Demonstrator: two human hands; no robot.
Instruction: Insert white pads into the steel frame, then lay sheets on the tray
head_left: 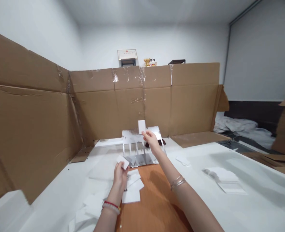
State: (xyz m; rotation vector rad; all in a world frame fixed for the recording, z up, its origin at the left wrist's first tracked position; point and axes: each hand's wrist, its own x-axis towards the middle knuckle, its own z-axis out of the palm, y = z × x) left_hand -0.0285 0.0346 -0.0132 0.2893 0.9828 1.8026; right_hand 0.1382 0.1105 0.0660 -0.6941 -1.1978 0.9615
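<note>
In my right hand [151,140] a small white rectangular card [141,127] is pinched by its lower edge and held upright. Behind it stands a silvery metal rack [144,158] with slots, leaning back on the table. My left hand [120,175], lower and to the left, has its fingers closed on another white card [123,162], tilted. Whether that is one card or several, I cannot tell. Just beneath the left hand, loose white sheets [132,195] overlap on an orange-brown wooden board [154,193].
Tall cardboard walls [96,112] enclose the white table [193,187] at the back and left. A stack of white paper pieces [226,180] lies at the right. Crumpled white paper [86,212] is at the lower left, near a white block [9,211].
</note>
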